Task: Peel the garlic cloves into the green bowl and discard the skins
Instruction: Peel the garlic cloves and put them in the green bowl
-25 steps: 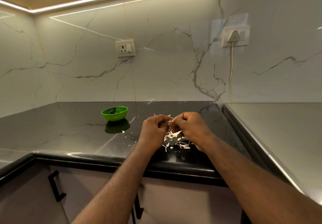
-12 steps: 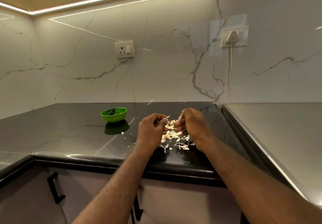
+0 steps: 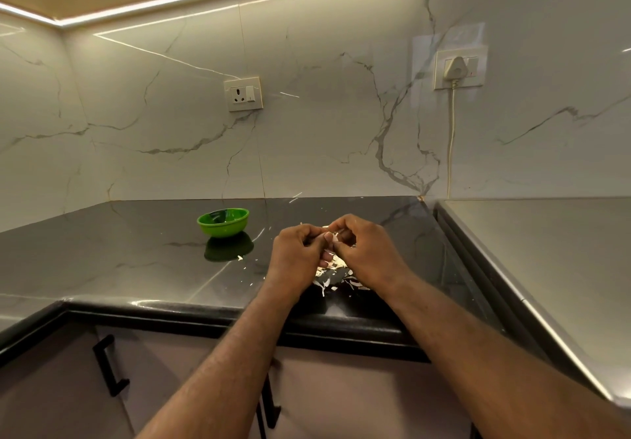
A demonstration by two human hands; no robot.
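Note:
Both hands meet above the dark countertop (image 3: pixel 136 261). My left hand (image 3: pixel 297 250) and my right hand (image 3: pixel 365 250) have their fingers curled together around a small garlic clove (image 3: pixel 332 237), of which only a pale sliver shows between the fingertips. A heap of whitish garlic skins (image 3: pixel 333 276) lies on the counter right under the hands, partly hidden by them. The green bowl (image 3: pixel 223 222) stands to the left of my left hand, a hand's width away; its contents cannot be made out.
A few skin flecks (image 3: pixel 240 258) lie scattered near the bowl. A steel surface (image 3: pixel 546 267) adjoins the counter on the right. A wall socket (image 3: pixel 243 94) and a plugged-in cord (image 3: pixel 451 138) are on the marble backsplash. Cabinet handles (image 3: pixel 109 367) sit below the counter edge.
The hands drew slightly apart half a second ago, uncovering more of the skin heap, and have now closed together again over it. The bowl has not moved.

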